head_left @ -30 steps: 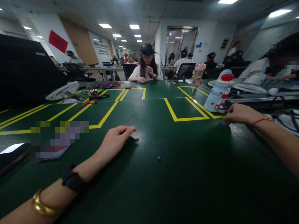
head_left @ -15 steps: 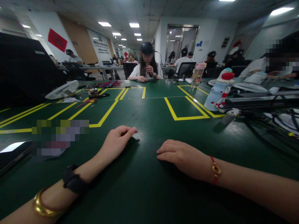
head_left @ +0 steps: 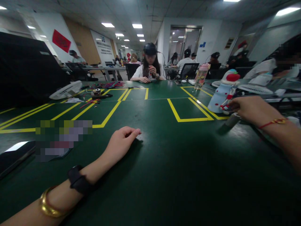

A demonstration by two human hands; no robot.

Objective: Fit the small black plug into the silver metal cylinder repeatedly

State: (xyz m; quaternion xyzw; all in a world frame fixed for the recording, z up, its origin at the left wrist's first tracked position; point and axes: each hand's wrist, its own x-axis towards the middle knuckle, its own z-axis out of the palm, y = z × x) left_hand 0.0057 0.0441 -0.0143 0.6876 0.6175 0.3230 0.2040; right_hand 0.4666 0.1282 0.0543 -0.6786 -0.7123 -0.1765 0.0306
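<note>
Green table (head_left: 164, 175) fills the frame — left hand (head_left: 119, 142) lies loosely curled, holding nothing, at centre; right hand (head_left: 251, 110) at right hovers over a grey cylinder (head_left: 231, 120), grip unclear.

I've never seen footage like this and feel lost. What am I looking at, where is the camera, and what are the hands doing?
There is no machine here: a person wears a camera on the head, looking forward and down at their own two bare hands. The left hand rests palm down on the green table, which is marked with yellow lines; whether anything lies under it cannot be told. The right hand is raised beside a pale blue bottle with a red cap, above a small grey cylinder, and its grip is hidden. Other people work at tables behind.
</note>
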